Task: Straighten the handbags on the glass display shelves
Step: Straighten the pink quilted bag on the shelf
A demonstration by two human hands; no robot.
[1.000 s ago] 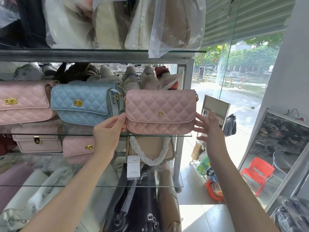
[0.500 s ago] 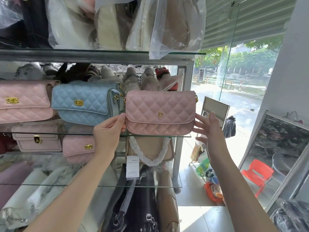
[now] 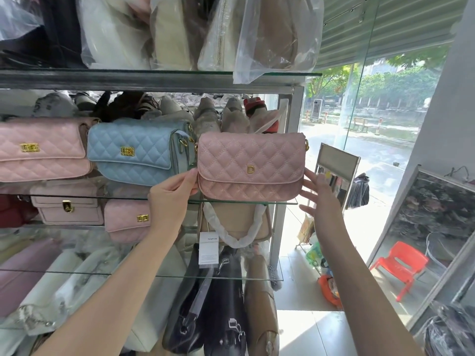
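Observation:
A pink quilted handbag [image 3: 250, 165] with a gold D clasp stands upright at the right end of a glass shelf [image 3: 285, 202]. My left hand [image 3: 171, 197] presses against its lower left end, thumb on the front. At the bag's right end my right hand [image 3: 320, 196] is spread flat, fingers apart, touching or just off the edge. Left of it on the same shelf stand a blue quilted bag [image 3: 136, 150] and another pink quilted bag [image 3: 43, 150].
Below hang a beige bag with a wrapped handle [image 3: 236, 224], small pink bags [image 3: 128, 219] and dark bags [image 3: 218, 304]. Plastic-wrapped bags [image 3: 270, 34] fill the top shelf. A metal post [image 3: 280, 176] ends the rack; a glass door and red chair [image 3: 398, 263] lie to the right.
Both hands stay at the ends of the pink bag. The bag has hardly shifted; the view has moved slightly.

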